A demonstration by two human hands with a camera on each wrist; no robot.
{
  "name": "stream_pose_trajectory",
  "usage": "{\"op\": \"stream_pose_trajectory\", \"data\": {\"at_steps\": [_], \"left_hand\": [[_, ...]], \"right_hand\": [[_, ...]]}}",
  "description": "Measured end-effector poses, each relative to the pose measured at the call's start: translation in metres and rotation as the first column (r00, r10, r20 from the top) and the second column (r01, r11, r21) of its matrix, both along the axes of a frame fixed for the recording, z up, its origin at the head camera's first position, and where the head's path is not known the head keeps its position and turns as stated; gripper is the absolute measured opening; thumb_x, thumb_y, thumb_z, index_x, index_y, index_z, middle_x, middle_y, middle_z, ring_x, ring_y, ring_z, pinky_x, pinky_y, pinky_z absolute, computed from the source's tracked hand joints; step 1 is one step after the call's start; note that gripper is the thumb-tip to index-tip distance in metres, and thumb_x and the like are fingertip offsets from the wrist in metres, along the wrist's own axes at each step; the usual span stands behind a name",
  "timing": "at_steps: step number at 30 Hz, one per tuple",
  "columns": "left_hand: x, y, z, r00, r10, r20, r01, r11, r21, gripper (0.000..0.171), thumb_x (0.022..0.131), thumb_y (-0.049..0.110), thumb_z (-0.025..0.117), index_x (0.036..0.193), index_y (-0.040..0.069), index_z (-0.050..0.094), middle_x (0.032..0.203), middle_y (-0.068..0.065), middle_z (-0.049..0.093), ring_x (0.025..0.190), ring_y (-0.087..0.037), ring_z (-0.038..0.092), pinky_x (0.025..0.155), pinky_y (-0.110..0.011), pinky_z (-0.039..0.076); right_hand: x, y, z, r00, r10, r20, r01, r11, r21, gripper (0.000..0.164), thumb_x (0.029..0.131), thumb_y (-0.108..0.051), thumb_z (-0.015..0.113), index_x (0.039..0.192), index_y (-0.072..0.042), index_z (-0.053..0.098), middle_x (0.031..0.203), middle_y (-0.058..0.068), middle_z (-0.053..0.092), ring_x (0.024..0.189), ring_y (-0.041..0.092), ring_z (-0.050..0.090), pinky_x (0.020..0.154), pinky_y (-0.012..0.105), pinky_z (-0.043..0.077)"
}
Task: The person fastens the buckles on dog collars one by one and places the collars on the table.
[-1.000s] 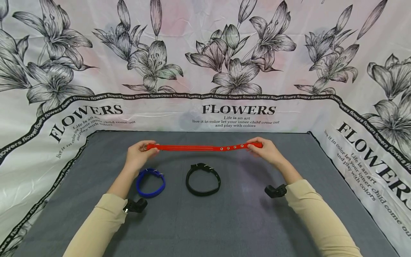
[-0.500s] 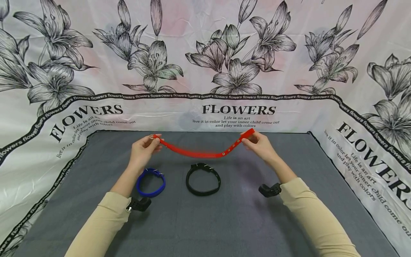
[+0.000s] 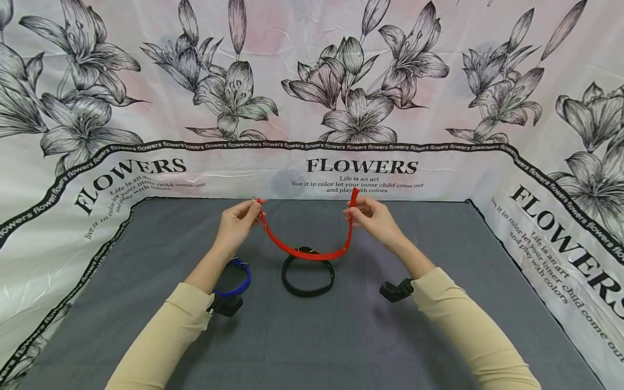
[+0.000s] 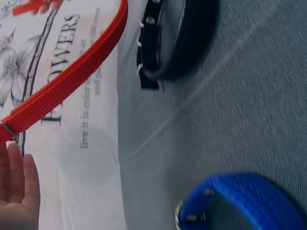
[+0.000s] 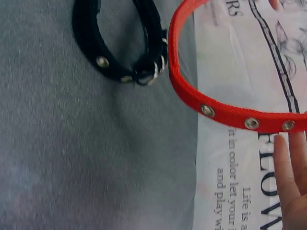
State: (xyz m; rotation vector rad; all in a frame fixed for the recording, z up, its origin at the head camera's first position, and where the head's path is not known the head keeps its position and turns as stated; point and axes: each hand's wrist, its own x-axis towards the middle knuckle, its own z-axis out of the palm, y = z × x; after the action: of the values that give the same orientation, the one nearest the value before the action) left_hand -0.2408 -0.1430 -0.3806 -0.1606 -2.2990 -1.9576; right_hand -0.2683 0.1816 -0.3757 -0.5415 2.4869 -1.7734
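On the table [image 3: 341,336], I see one collar [image 3: 308,293], another collar [image 3: 248,280] to its left, a strap [image 3: 312,257] partly hiding its far edge.

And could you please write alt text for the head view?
A person's left hand and right hand hold up a sagging red collar near its ends. On grey cloth lie a black collar and a blue collar, both looped.

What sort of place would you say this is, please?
Probably a staged recording area, though the wider room is out of view: a gray fabric work surface, a lily-print backdrop lettered "FLOWERS" around it, and black wrist cameras on the person.
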Motion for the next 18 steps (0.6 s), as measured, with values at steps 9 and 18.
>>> {"op": "stream_pose_trajectory", "data": {"at_steps": [9,18], "left_hand": [[0.000,0.022,0.001,0.996,-0.073,0.045,0.069,0.994,0.088,0.040,0.089,0.034,0.058,0.121,0.010,0.061,0.101,-0.009,0.065,0.091,-0.022,0.065,0.080,-0.030,0.053],[0.004,0.033,0.007,0.993,-0.075,0.092,0.064,0.991,0.119,0.034,0.089,0.022,0.062,0.120,0.009,0.059,0.085,0.002,0.065,0.090,-0.029,0.064,0.078,-0.035,0.053]], "right_hand": [[0.003,-0.020,-0.003,1.000,-0.002,-0.010,0.003,0.995,0.100,0.029,0.093,-0.024,0.055,0.116,-0.005,0.057,0.102,0.014,0.065,0.086,0.021,0.064,0.070,0.033,0.053],[0.005,-0.031,-0.006,0.999,0.019,-0.039,-0.014,0.992,0.127,0.027,0.092,-0.019,0.057,0.116,-0.008,0.055,0.096,0.014,0.066,0.083,0.029,0.062,0.066,0.033,0.051]]}}
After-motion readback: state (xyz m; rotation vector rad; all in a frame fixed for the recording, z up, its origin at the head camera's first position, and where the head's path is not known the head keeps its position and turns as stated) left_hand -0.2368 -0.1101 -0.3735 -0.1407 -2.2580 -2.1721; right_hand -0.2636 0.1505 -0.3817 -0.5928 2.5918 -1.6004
